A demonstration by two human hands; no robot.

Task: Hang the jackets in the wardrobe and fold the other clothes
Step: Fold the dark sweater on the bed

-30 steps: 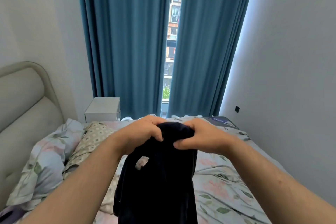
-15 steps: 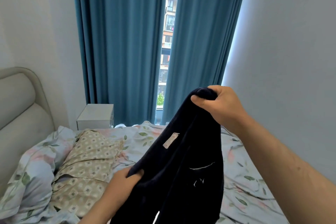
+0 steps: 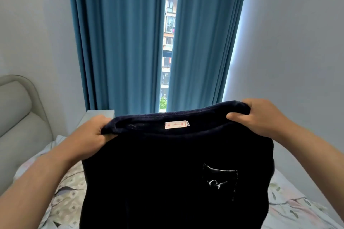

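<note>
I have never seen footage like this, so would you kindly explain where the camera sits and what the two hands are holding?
There is no machine here: a person works with two bare hands. The only camera sits on the person's head, looking forward and down, so both arms reach in from the bottom of the picture. The left hand and right hand each grip one end of the upper edge of a dark navy garment, holding it spread out above a bed with floral bedding. A pale label shows at its neckline and a small pocket lower down. A patterned pillow lies on the bed, and blue curtains hang behind.
</note>
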